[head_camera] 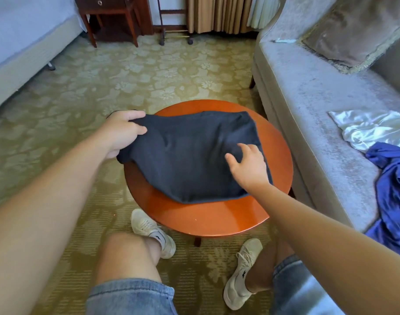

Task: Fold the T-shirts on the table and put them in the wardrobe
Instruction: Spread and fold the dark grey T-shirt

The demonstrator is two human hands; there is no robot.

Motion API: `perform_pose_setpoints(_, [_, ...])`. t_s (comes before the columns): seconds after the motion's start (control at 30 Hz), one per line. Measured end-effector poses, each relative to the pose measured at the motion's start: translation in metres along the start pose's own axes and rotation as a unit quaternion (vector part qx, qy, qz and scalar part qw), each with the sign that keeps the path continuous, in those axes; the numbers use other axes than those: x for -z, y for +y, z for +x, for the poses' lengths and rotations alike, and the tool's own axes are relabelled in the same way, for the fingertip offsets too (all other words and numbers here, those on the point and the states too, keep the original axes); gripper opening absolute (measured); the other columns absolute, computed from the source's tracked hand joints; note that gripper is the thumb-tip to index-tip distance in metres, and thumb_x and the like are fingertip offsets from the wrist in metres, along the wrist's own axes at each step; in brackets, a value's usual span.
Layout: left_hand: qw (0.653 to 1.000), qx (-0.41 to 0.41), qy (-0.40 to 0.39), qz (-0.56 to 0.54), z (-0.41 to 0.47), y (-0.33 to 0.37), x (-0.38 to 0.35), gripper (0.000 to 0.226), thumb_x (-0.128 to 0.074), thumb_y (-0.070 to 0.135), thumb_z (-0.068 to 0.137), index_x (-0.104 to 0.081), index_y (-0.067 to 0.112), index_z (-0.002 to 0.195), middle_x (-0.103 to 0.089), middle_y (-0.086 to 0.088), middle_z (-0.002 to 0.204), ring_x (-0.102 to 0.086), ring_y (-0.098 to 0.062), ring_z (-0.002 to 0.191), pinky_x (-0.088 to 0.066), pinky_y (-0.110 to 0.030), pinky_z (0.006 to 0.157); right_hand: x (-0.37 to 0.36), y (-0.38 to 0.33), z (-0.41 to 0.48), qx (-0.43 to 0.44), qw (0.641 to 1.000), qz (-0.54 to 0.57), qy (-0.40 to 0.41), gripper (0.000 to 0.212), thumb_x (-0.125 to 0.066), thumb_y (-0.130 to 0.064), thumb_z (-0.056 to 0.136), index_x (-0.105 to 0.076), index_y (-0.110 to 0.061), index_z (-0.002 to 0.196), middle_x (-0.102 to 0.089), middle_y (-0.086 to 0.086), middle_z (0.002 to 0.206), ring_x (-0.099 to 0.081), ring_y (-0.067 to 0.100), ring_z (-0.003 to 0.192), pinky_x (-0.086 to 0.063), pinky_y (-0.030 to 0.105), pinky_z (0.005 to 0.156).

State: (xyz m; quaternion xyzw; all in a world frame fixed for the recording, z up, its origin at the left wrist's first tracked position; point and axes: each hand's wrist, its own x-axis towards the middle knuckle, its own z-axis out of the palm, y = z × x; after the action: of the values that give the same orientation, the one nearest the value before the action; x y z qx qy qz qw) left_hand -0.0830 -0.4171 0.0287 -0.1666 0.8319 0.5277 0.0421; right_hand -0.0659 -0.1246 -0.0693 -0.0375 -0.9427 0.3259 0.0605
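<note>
A seated person works on a dark T-shirt spread over a small round wooden surface, with the job apparently in its early stage. The shirt lies doubled into a rough, uneven shape that overhangs the left rim, so the fold is not finished. No wardrobe is in sight, and nothing has been put away.

The left hand grips the shirt's left edge, fingers curled round a bunch of cloth lifted just off the rim. The right hand is spread wide over the shirt's right side and holds nothing; whether its fingertips press the cloth or hover just above it is hard to tell from here.

A blue cloth lies crumpled on the grey sofa beside the surface.
</note>
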Motion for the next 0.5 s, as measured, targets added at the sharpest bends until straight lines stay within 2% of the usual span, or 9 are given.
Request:
perform_pose_setpoints(0.07, [0.999, -0.026, -0.007, 0.030, -0.004, 0.022, -0.027, 0.052, -0.062, 0.003, 0.089, -0.056, 0.024, 0.137, -0.052, -0.004, 0.142, -0.052, -0.024, 0.126, -0.043, -0.039, 0.108, 0.018, 0.017, 0.003, -0.091, 0.988, 0.125, -0.007, 0.043, -0.051, -0.042, 0.096, -0.056, -0.013, 0.127, -0.058, 0.008, 0.127, -0.051, 0.026, 0.121, -0.039, 0.035, 0.100])
perform_pose_setpoints(0.13, [0.996, -0.057, -0.004, 0.073, -0.010, 0.042, -0.064, 0.053, -0.064, 0.005, 0.088, -0.055, 0.022, 0.137, -0.052, -0.002, 0.141, -0.051, -0.021, 0.127, -0.040, -0.032, 0.108, 0.033, 0.036, 0.005, -0.194, 0.940, 0.278, -0.043, 0.041, -0.042, -0.048, 0.099, -0.058, -0.016, 0.120, -0.061, 0.007, 0.119, -0.056, 0.025, 0.108, -0.046, 0.038, 0.093])
perform_pose_setpoints(0.2, [0.989, -0.087, -0.011, 0.116, -0.018, 0.059, -0.110, 0.054, -0.063, 0.007, 0.088, -0.053, 0.021, 0.139, -0.052, 0.000, 0.140, -0.051, -0.020, 0.126, -0.041, -0.026, 0.104, 0.044, 0.054, 0.003, -0.278, 0.859, 0.419, -0.090, 0.056, -0.033, -0.054, 0.101, -0.046, -0.014, 0.137, -0.059, 0.010, 0.116, -0.056, 0.023, 0.103, -0.051, 0.038, 0.083])
perform_pose_setpoints(0.27, [0.982, -0.109, -0.061, 0.141, -0.027, 0.072, -0.160, 0.058, -0.062, 0.009, 0.089, -0.048, 0.021, 0.144, -0.049, -0.001, 0.144, -0.051, -0.021, 0.126, -0.043, -0.028, 0.101, 0.051, 0.069, 0.001, -0.306, 0.809, 0.491, -0.106, 0.066, -0.027, -0.060, 0.099, -0.035, -0.014, 0.146, -0.062, 0.011, 0.109, -0.059, 0.021, 0.097, -0.052, 0.034, 0.074])
perform_pose_setpoints(0.3, [0.980, -0.108, -0.098, 0.138, -0.031, 0.075, -0.182, 0.061, -0.063, 0.011, 0.090, -0.043, 0.021, 0.146, -0.048, 0.000, 0.144, -0.053, -0.021, 0.124, -0.045, -0.029, 0.096, 0.053, 0.073, 0.000, -0.307, 0.803, 0.498, -0.111, 0.067, -0.026, -0.062, 0.098, -0.034, -0.015, 0.147, -0.062, 0.010, 0.106, -0.060, 0.019, 0.094, -0.052, 0.033, 0.071])
perform_pose_setpoints(0.37, [0.983, -0.066, -0.150, 0.079, -0.037, 0.073, -0.217, 0.062, -0.062, 0.017, 0.092, -0.038, 0.023, 0.149, -0.052, 0.005, 0.129, -0.063, -0.022, 0.106, -0.053, -0.032, 0.085, 0.054, 0.079, 0.004, -0.305, 0.803, 0.497, -0.126, 0.067, -0.027, -0.064, 0.097, -0.035, -0.018, 0.146, -0.061, 0.005, 0.111, -0.059, 0.020, 0.099, -0.051, 0.034, 0.077])
perform_pose_setpoints(0.43, [0.991, -0.050, -0.112, 0.046, -0.039, 0.058, -0.232, 0.055, -0.057, 0.020, 0.090, -0.046, 0.024, 0.143, -0.060, 0.008, 0.120, -0.067, -0.022, 0.099, -0.056, -0.037, 0.088, 0.051, 0.080, 0.007, -0.297, 0.815, 0.475, -0.149, 0.062, -0.032, -0.063, 0.097, -0.042, -0.021, 0.142, -0.055, -0.003, 0.128, -0.054, 0.021, 0.116, -0.048, 0.039, 0.094])
perform_pose_setpoints(0.5, [0.988, -0.072, -0.037, 0.130, -0.040, 0.034, -0.236, 0.047, -0.050, 0.018, 0.089, -0.055, 0.025, 0.135, -0.062, 0.002, 0.128, -0.059, -0.023, 0.116, -0.048, -0.035, 0.099, 0.048, 0.086, 0.011, -0.278, 0.842, 0.435, -0.156, 0.052, -0.040, -0.053, 0.099, -0.044, -0.024, 0.141, -0.051, -0.003, 0.139, -0.051, 0.020, 0.122, -0.045, 0.039, 0.098])
